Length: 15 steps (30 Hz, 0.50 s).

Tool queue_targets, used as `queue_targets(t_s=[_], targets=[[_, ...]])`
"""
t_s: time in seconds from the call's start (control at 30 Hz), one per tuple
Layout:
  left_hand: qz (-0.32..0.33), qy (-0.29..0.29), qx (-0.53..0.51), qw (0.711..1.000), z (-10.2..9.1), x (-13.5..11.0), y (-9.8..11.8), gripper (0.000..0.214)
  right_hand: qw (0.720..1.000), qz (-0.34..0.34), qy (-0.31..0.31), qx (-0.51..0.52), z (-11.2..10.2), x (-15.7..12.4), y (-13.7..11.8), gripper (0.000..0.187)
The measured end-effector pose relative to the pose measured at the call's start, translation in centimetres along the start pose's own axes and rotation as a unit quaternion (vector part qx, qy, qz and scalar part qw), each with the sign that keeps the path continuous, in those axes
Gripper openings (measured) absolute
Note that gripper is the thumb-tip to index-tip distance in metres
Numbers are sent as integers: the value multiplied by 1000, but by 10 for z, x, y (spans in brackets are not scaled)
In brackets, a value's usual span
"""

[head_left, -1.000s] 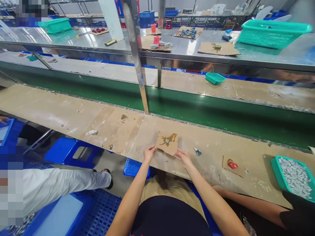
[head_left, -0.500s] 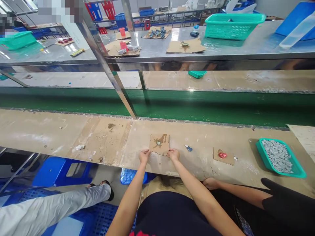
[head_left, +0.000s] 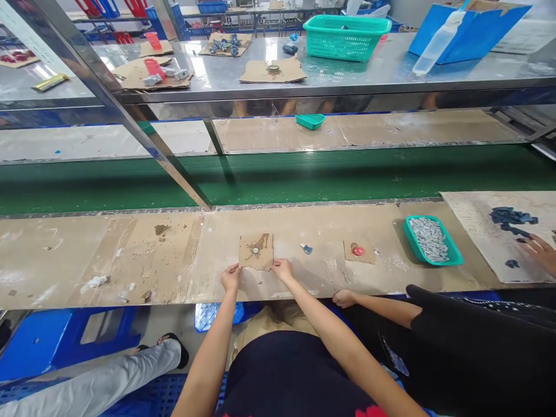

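A square piece of cardboard [head_left: 264, 260] with dark brown stains lies on the brown-covered bench in front of me. On it sits a small round pale disc [head_left: 255, 251] with a dark rim; its kind is too small to make out. My left hand [head_left: 230, 277] pinches the near left corner of the cardboard between thumb and fingers. At the near right corner, my right hand [head_left: 283, 270] grips the same piece. To the right of that hand lies a small blue and whitish object [head_left: 306, 249], apart from the cardboard.
Farther right are another cardboard piece [head_left: 368, 255] with a red item [head_left: 358, 251] and a green basket [head_left: 457, 256] of grey pieces. A co-worker's hand [head_left: 345, 298] rests at the bench edge; another hand [head_left: 538, 250] is by dark pieces. A metal post [head_left: 174, 168] rises beyond the bench.
The view has swung to the right, so the bench things appear farther left and a hand by dark pieces has entered at the right. Both my hands keep hold of the cardboard.
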<state>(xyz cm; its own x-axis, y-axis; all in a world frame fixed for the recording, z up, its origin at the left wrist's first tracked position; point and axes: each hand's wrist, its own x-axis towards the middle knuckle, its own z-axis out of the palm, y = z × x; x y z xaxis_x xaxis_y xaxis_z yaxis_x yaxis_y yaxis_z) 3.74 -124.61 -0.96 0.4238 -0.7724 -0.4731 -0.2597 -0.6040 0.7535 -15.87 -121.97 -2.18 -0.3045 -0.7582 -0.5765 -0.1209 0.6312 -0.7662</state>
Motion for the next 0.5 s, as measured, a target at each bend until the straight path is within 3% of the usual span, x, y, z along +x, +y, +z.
queue_targets(t_s=[0.13,0.3,0.5], targets=[[-6,-4,10,1000,1,1,-1,25,998,-12,56,-13,-37,-6,11,35],[3,-27,27,999,0,3,-5,23,975,-78,198,-58,-94,14,12,49],[-1,-37,35,999,-4,4,-4,24,981,-95,168,-12,-108,41,2,26]])
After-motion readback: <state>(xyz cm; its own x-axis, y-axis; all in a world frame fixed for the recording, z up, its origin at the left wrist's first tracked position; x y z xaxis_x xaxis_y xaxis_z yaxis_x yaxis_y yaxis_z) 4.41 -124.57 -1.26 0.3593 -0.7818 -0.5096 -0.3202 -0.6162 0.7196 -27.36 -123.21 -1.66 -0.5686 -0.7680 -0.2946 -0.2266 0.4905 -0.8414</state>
